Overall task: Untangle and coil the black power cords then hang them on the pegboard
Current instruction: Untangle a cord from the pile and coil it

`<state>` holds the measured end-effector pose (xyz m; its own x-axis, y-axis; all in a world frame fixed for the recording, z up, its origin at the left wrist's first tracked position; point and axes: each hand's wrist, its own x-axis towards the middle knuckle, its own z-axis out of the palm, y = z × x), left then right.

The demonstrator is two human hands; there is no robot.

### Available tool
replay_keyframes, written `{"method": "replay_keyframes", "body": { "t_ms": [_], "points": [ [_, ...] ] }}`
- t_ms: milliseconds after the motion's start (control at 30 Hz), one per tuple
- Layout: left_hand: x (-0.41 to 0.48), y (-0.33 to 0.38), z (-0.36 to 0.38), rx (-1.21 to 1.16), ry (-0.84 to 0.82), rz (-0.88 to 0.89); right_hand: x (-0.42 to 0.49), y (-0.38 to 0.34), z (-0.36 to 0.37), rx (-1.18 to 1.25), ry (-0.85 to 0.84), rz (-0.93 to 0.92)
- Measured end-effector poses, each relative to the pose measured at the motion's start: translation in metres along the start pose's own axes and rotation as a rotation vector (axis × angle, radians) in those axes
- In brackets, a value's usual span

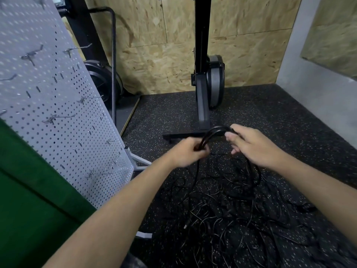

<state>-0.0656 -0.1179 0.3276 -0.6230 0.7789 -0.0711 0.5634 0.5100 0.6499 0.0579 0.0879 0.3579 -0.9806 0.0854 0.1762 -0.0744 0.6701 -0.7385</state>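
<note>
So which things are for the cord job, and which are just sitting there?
For the job:
left hand and right hand, both holding the cord loop
tangled cord pile
pegboard
hooks

Just sitting there:
exercise machine
wooden wall
green surface

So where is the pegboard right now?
In the head view the pegboard stands on the left, with the cord pile on the floor to its right.

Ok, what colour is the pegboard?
Light grey pegboard, perforated with rows of small holes, seen in the head view.
</note>
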Motion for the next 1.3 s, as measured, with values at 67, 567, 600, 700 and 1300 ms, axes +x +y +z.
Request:
{"method": "replay_keyframes", "body": {
  "t_ms": [67, 567, 600, 700, 1300],
  "points": [
    [-0.008, -0.031, 0.014, 0.033, -0.101, -0.129, 0.001, 0.0, -0.008, 0.071, 0.069, -0.031],
    [-0.009, -0.009, -0.033, -0.413, 0.126, -0.089, -0.011, 0.062, -0.022, -0.43, -0.334, 0.324],
    [-0.009, -0.001, -0.031, -0.408, 0.11, -0.062, -0.011, 0.056, -0.019, -0.411, -0.315, 0.3],
    [-0.01, 0.016, -0.022, -0.292, 0.06, 0.062, -0.007, 0.042, -0.002, -0.331, -0.229, 0.157],
    [-0.013, -0.023, 0.009, -0.383, -0.108, -0.117, -0.001, 0.026, 0.003, -0.24, 0.087, -0.011]
  ]
}}
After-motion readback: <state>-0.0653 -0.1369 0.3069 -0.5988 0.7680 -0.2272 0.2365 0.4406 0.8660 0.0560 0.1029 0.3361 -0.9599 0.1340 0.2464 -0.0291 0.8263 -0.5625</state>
